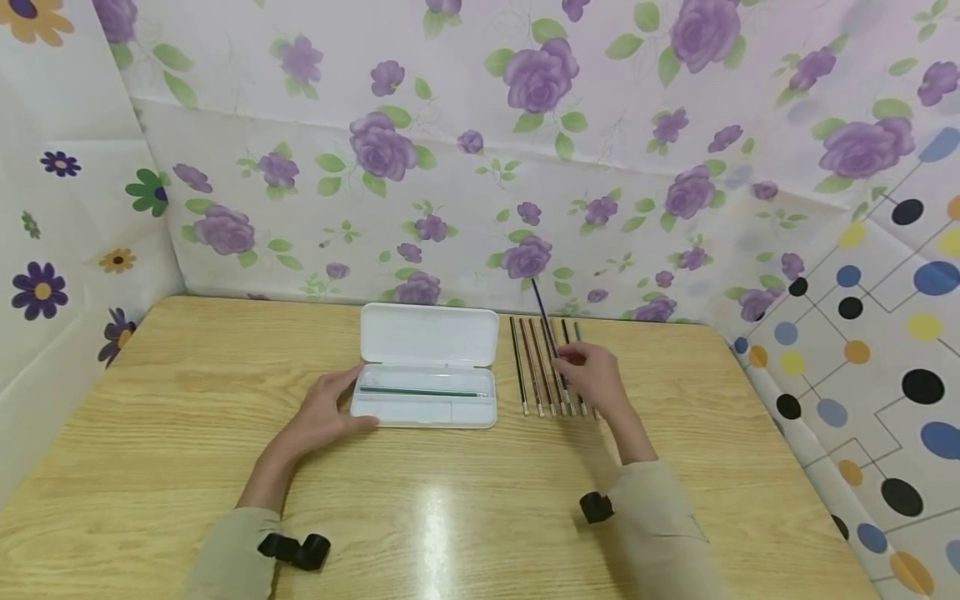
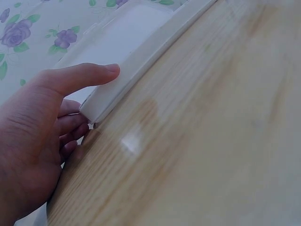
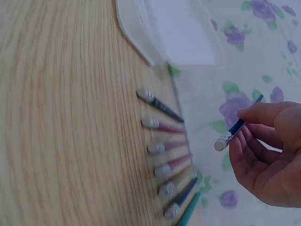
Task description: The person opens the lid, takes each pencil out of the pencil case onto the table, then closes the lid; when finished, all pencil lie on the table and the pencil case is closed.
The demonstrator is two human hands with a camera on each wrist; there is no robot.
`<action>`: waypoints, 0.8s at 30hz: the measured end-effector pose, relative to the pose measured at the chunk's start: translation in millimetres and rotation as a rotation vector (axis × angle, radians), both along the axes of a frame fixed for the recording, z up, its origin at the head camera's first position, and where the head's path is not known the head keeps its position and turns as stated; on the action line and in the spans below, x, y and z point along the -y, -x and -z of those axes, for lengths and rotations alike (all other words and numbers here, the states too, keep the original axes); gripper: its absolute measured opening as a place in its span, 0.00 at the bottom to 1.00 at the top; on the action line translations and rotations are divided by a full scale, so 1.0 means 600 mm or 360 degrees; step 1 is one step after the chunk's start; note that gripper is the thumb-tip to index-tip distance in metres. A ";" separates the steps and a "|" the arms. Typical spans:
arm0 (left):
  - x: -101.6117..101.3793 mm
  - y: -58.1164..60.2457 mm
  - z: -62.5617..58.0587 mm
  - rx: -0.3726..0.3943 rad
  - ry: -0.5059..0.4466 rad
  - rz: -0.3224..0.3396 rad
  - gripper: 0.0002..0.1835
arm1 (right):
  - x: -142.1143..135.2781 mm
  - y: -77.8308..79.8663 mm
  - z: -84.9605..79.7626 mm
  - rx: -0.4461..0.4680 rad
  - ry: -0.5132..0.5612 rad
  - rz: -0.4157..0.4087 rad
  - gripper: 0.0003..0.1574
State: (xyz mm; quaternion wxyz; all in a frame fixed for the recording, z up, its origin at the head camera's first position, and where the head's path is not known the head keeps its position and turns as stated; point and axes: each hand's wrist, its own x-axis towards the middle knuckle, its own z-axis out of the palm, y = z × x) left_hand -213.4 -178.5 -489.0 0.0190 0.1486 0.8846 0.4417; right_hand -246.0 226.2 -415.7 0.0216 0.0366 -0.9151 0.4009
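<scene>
An open white pencil case [image 1: 429,335] lies on the table with its lid raised toward the back. My left hand [image 1: 324,410] grips its left end, thumb [image 2: 101,74] on the front rim and fingers curled at the end. Inside lies one green pencil [image 1: 420,391], lengthwise. My right hand [image 1: 597,380] pinches a dark blue pencil [image 1: 542,310] between thumb and fingers. Its white eraser end [image 3: 222,142] points toward me, above a row of pencils. In that row, a dark green pencil [image 1: 518,367] is leftmost and several others lie side by side, eraser ends forward.
The wood-grain table [image 1: 420,533] meets a wall sheet with purple flowers [image 1: 382,146] behind the case and pencils. A dotted sheet [image 1: 847,375] hangs at the right, another flowered sheet [image 1: 67,225] at the left. Light glares off the table's front middle.
</scene>
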 end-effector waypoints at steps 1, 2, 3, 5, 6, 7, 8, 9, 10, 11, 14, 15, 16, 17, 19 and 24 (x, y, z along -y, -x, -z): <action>0.000 0.000 0.000 0.0001 -0.0001 0.0000 0.50 | -0.009 0.000 0.001 0.0016 0.0005 0.0016 0.18; -0.001 0.000 -0.001 0.0002 -0.0001 0.0000 0.50 | -0.018 0.001 0.002 0.0025 0.0006 0.0023 0.19; -0.001 -0.001 -0.002 0.0004 -0.0004 0.0001 0.50 | -0.026 0.002 0.005 0.0038 0.0011 0.0039 0.19; -0.001 -0.002 -0.002 0.0020 0.0000 -0.0007 0.50 | -0.043 0.004 0.010 0.0055 0.0019 0.0071 0.19; -0.001 -0.002 -0.002 0.0025 0.0002 -0.0011 0.50 | -0.052 0.005 0.014 0.0064 0.0025 0.0082 0.19; -0.001 -0.002 -0.003 0.0029 0.0005 -0.0013 0.50 | -0.060 0.006 0.017 0.0065 0.0028 0.0085 0.19; -0.002 -0.002 -0.003 0.0028 0.0007 -0.0013 0.50 | -0.067 0.007 0.021 0.0072 0.0033 0.0099 0.19; -0.002 -0.003 -0.002 0.0028 0.0010 -0.0016 0.50 | -0.075 0.008 0.025 0.0078 0.0030 0.0113 0.19; -0.002 -0.003 -0.002 0.0029 0.0012 -0.0018 0.50 | -0.081 0.009 0.028 0.0081 0.0033 0.0125 0.19; -0.002 -0.003 -0.001 0.0027 0.0012 -0.0019 0.50 | -0.087 0.010 0.031 0.0086 0.0030 0.0130 0.19; -0.001 -0.003 0.000 0.0028 0.0014 -0.0019 0.50 | -0.102 0.011 0.038 0.0120 0.0018 0.0164 0.19; -0.001 -0.003 0.000 0.0027 0.0014 -0.0018 0.50 | -0.106 0.010 0.040 0.0136 0.0017 0.0170 0.19; -0.001 -0.003 0.000 0.0028 0.0013 -0.0016 0.50 | -0.109 0.009 0.041 0.0153 0.0019 0.0179 0.19; -0.002 -0.003 -0.001 0.0027 0.0015 -0.0015 0.50 | -0.112 0.009 0.043 0.0170 0.0009 0.0179 0.20; -0.001 -0.002 0.000 0.0028 0.0014 -0.0016 0.50 | -0.117 0.008 0.046 0.0194 -0.0013 0.0184 0.20; -0.001 -0.001 0.001 0.0028 0.0006 -0.0011 0.50 | -0.128 0.010 0.057 0.0216 -0.0109 0.0185 0.20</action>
